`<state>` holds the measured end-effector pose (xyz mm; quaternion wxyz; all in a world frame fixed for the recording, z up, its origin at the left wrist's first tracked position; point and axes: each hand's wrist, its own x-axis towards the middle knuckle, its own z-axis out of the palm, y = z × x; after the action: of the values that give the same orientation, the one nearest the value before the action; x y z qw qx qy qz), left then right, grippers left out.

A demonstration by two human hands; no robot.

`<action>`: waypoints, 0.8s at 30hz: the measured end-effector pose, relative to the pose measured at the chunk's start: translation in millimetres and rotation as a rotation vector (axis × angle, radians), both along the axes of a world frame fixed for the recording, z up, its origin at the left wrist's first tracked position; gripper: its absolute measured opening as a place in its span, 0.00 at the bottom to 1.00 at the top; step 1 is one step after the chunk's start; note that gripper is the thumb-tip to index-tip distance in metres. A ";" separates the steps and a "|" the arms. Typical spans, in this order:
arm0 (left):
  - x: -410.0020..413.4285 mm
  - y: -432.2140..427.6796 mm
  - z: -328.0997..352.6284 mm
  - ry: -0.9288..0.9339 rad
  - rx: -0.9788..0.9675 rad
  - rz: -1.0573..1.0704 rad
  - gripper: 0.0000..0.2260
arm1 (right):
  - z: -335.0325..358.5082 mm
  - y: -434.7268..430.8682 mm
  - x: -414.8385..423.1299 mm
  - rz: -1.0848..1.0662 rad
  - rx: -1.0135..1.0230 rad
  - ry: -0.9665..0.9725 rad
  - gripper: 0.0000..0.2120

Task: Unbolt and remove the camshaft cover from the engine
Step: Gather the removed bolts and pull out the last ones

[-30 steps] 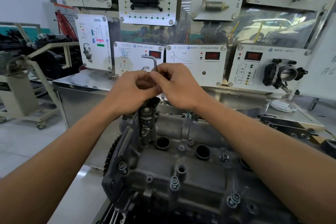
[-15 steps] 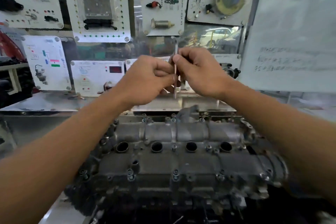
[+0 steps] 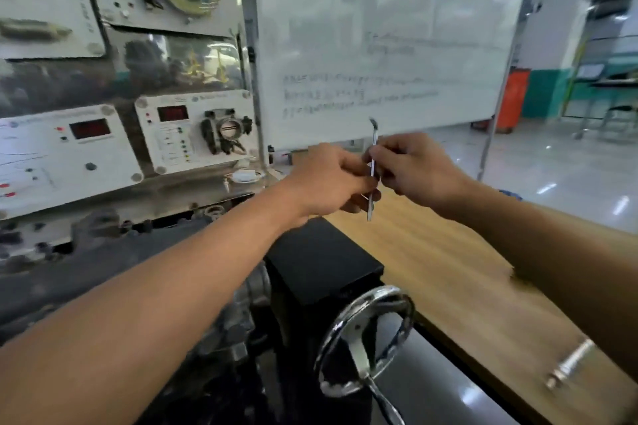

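A slim metal hex key stands upright in the air between my two hands, its short bent end at the top. My right hand pinches its shaft. My left hand is closed against the key from the left; whatever else it may hold is hidden. Both hands hover over a wooden table. The engine with its camshaft cover is a dark, blurred mass at the lower left, mostly behind my left forearm.
A black stand box with a chrome handwheel sits below my hands. A loose bolt lies on the wooden table at lower right. Training panels fill the left, a whiteboard stands behind.
The view has swung right, away from the engine toward the wooden table. My hands moved along with it, still holding the hex key upright between them.
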<state>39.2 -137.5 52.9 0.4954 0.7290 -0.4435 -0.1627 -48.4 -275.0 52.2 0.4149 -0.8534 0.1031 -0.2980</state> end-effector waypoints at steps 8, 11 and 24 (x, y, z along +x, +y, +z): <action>-44.7 -124.1 -92.8 0.056 0.324 -0.107 0.04 | -83.0 -107.6 -53.4 -0.356 0.216 0.451 0.12; -64.0 -155.2 -128.6 0.046 0.450 -0.117 0.04 | -115.7 -131.8 -70.2 -0.430 0.306 0.651 0.12; -92.8 -156.9 -181.2 -0.130 0.369 -0.019 0.07 | -139.7 -147.2 -69.5 -0.498 0.148 0.915 0.10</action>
<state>-53.7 -294.4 -128.4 0.3220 0.8122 -0.4443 -0.1983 -117.9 -422.2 -87.6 0.3033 -0.8144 0.4942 0.0238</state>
